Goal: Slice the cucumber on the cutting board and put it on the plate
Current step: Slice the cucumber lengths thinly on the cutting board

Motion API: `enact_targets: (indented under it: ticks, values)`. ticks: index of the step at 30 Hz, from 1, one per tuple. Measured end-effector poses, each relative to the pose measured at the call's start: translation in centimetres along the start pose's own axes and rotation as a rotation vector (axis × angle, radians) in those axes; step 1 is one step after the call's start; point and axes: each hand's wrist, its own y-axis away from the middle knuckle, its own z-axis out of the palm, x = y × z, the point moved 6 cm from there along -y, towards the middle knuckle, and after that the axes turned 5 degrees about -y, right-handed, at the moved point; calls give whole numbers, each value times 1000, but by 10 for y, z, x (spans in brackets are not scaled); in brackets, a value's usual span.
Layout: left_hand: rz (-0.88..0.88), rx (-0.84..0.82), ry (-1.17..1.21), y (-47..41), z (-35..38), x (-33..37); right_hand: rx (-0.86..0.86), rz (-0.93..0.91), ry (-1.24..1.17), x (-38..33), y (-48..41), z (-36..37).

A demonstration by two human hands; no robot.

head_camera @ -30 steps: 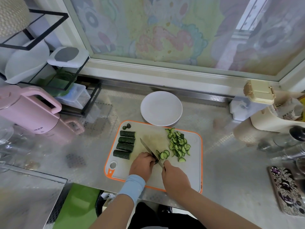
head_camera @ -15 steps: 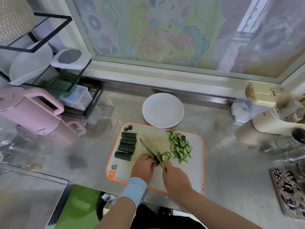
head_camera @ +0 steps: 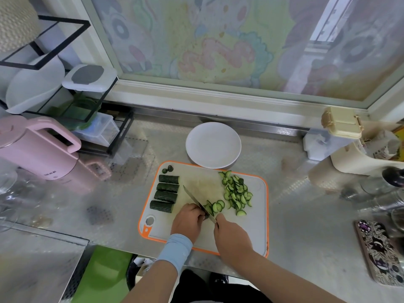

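Currently: right hand (head_camera: 231, 235) wrapped tight round the handle of the knife (head_camera: 194, 200), blade angled far-left across the cutting board (head_camera: 258, 226). Left hand (head_camera: 188, 221), fingers curled, pins a short cucumber piece (head_camera: 208, 208) against the blade. Loose slices (head_camera: 237, 193) heaped on the board's far-right part; four uncut chunks (head_camera: 166, 193) lined along its left edge. White plate (head_camera: 213, 145) just beyond the far edge. Pink kettle (head_camera: 37, 154) at left, its small print unreadable. Patterned phone (head_camera: 380, 252) near right.
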Motion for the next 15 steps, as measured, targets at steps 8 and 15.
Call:
enact_targets:
  ticks: [8,15]
  values:
    - [-1,-22,5,1,5,-4,-49,18,-26,-14,-20,6]
    - [6,-21,-8,1,2,-2,7,-22,-39,-10,-7,0]
